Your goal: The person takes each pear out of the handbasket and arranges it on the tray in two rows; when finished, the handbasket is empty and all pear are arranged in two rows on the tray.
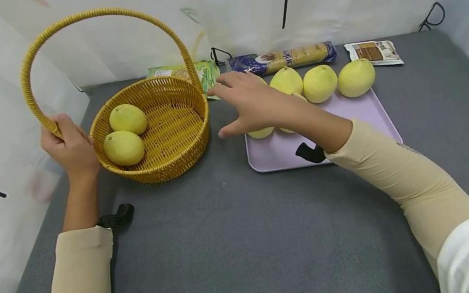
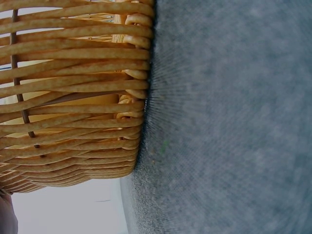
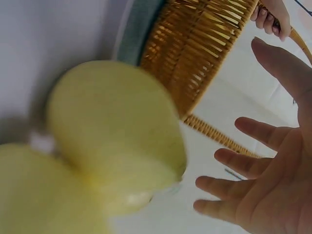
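A yellow wicker basket [image 1: 178, 164] stands at the left of the table, its tall handle [image 1: 98, 13] upright. Two pale yellow fruits [image 1: 124, 148] lie inside, against its left wall. My left hand [image 1: 71, 149] grips the foot of the handle on the left side. Over the left part of a lilac tray [image 1: 279, 159], my right hand [image 1: 250, 99] hovers with fingers spread and nothing held. Several more yellow fruits [image 1: 320, 83] sit on that tray, some partly hidden beneath the hand. In the right wrist view a fruit [image 3: 117, 126] lies beside the open palm [image 3: 273, 195], apart from it.
Along the back edge lie a green packet [image 1: 208, 73], a long blue and yellow pack [image 1: 294, 57] and a brown and white packet [image 1: 373, 54]. A grey cloth [image 1: 241, 239] covers the table. Patterned curtains [image 1: 238, 9] hang behind.
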### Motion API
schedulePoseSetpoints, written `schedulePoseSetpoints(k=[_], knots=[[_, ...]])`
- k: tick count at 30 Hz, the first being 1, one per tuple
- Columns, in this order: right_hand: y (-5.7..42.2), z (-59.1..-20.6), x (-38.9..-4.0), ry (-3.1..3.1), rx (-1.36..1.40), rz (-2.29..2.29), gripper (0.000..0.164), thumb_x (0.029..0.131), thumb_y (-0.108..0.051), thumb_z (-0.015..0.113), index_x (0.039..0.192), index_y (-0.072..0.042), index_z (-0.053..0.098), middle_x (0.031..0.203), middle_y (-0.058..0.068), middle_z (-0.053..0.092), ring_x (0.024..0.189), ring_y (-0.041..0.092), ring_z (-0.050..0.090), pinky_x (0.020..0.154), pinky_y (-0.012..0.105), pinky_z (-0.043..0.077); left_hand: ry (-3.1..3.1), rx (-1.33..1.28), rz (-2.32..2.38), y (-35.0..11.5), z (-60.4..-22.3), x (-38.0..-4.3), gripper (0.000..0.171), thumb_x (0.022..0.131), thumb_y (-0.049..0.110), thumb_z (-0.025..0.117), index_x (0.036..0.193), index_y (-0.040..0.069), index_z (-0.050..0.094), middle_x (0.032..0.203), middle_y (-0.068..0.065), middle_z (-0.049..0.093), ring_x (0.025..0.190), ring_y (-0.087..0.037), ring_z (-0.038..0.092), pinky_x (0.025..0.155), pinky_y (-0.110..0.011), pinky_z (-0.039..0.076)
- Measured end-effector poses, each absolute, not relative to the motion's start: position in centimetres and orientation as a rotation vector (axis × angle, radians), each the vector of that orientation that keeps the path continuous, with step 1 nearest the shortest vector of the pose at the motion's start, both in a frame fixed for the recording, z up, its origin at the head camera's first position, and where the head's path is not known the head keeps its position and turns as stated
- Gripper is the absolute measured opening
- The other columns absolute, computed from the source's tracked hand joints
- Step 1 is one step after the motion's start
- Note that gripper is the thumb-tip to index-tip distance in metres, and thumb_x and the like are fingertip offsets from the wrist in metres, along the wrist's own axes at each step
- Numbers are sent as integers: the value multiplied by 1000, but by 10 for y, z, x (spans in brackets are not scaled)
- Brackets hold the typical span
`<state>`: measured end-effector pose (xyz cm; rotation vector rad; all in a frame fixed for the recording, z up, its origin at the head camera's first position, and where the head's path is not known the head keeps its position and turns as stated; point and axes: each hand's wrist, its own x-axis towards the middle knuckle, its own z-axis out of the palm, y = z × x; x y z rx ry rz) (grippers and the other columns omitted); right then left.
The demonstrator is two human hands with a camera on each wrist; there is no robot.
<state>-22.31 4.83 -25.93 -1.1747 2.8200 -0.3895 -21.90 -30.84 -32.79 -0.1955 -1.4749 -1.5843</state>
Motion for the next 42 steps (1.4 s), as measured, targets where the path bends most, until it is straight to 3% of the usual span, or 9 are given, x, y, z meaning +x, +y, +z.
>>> schedulePoseSetpoints(k=[7, 12, 16, 19, 22, 26, 35, 38, 42], knots=[[-3, -249, -241, 2751, -1176, -380, 69, 93, -42, 71, 148, -12, 43, 150, 13, 39, 130, 31, 46, 104, 43, 40, -1500, -184, -1546, -309, -330, -220, 33, 102, 3, 48, 69, 6, 45, 48, -3, 34, 36, -10, 29, 39, -17, 29], [-36, -243, -250, 2866, -1046, -114, 63, 98, -42, 61, 149, -13, 40, 144, 14, 45, 116, 34, 53, 97, 47, 45, -1489, -184, -1566, -308, -331, -222, 33, 101, 2, 48, 69, 6, 44, 48, -4, 34, 36, -10, 28, 38, -17, 29], [-58, -238, -250, 2919, -864, 117, 40, 102, -29, 50, 138, -13, 50, 121, 13, 55, 97, 28, 57, 75, 42, 50, -1473, -179, -1590, -307, -330, -223, 33, 101, 1, 48, 69, 6, 44, 48, -4, 34, 36, -11, 28, 38, -18, 28], [-75, -234, -252, 2854, -876, 211, 39, 102, -24, 45, 139, -14, 49, 112, 8, 56, 86, 19, 52, 60, 33, 43, -1466, -183, -1582, -307, -329, -224, 34, 101, 1, 48, 68, 4, 43, 47, -4, 34, 35, -11, 28, 38, -17, 28], [-93, -233, -260, 2768, -938, 187, 53, 101, -26, 46, 152, -16, 36, 124, 6, 57, 91, 17, 51, 61, 31, 40, -1455, -184, -1576, -308, -328, -223, 34, 101, 1, 48, 67, 3, 43, 47, -3, 33, 36, -10, 27, 38, -17, 28], [-121, -237, -269, 2703, -967, 130, 69, 101, -31, 47, 161, -20, 14, 153, 7, 39, 122, 20, 50, 84, 33, 47, -1458, -170, -1573, -311, -327, -219, 33, 101, 0, 47, 69, 5, 45, 47, -3, 33, 36, -10, 27, 39, -17, 28], [-169, -260, -261, 2634, -1053, 168, 66, 106, -20, 39, 161, -37, 6, 167, -1, -5, 146, 22, 30, 105, 31, 41, -1481, -162, -1583, -311, -328, -220, 33, 101, 2, 48, 69, 7, 45, 47, -3, 34, 35, -11, 29, 38, -18, 29], [-174, -267, -261, 2643, -1062, 164, 63, 106, -20, 39, 160, -38, 14, 167, -2, -2, 146, 17, 29, 106, 31, 40, -1481, -160, -1587, -311, -329, -221, 33, 101, 3, 49, 69, 8, 44, 47, -4, 33, 35, -11, 28, 38, -18, 28], [-177, -271, -262, 2702, -1027, 91, 56, 105, -20, 41, 156, -40, 29, 164, 0, 13, 122, 14, 48, 83, 30, 46, -1476, -151, -1602, -312, -331, -220, 33, 102, 4, 50, 69, 10, 44, 48, -4, 34, 36, -11, 28, 38, -18, 27]])
